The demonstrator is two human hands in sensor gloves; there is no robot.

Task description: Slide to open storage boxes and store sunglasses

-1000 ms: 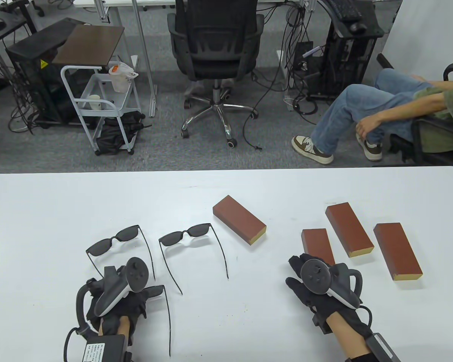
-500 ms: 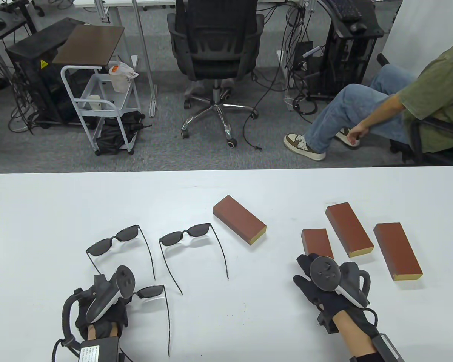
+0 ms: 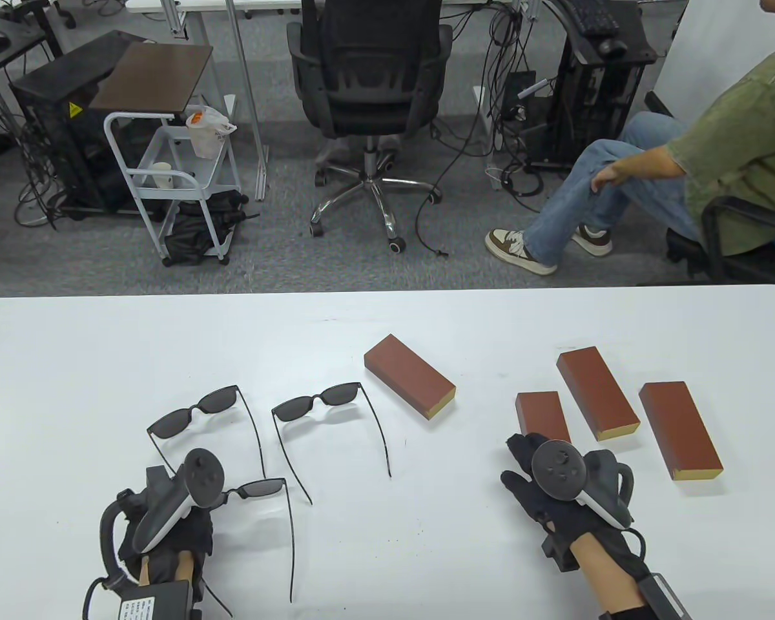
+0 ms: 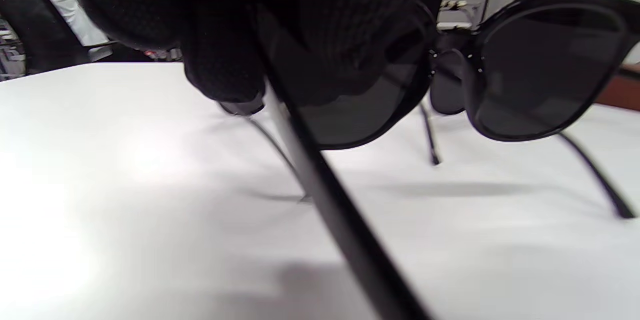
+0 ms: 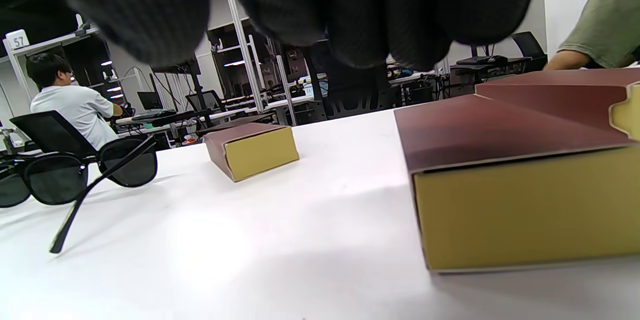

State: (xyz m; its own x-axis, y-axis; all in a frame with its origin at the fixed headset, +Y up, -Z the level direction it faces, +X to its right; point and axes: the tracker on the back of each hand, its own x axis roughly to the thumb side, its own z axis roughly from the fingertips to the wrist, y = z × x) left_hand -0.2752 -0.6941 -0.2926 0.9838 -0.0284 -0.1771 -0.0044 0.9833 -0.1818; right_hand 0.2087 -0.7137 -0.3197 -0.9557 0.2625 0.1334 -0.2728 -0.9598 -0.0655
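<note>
The nearest pair of black thin-framed sunglasses with dark lenses (image 3: 258, 489) is the thing in hand: its lenses sit just off the white table (image 3: 387, 323), arms unfolded and trailing toward the near edge, and it lies nearer the person than the other two pairs. The gloved left hand (image 3: 168, 536) grips it at one lens; in the left wrist view the black fingers (image 4: 225, 69) are curled down over the frame's corner, with one arm of the glasses running out beneath them.

The two other pairs of black sunglasses (image 3: 197, 413) (image 3: 316, 400) lie just beyond the held pair, arms open, untouched. To the right of the held pair, well apart, lies a reddish-brown cardboard sleeve box with a yellow inner end (image 3: 410, 376), and farther right three more of the same boxes (image 3: 542, 416) (image 3: 597, 392) (image 3: 680, 429) lie near each other.

By my reading the task is barely begun: every box looks closed (each yellow drawer end sits flush with its sleeve), and no sunglasses are stored. Four slides and the stowing remain.

The right hand (image 3: 542, 491) rests on the table at the nearest of the three boxes, fingers reaching toward its near end. Whether they are pressing it or merely beside it I cannot tell; they appear extended rather than clenched.
</note>
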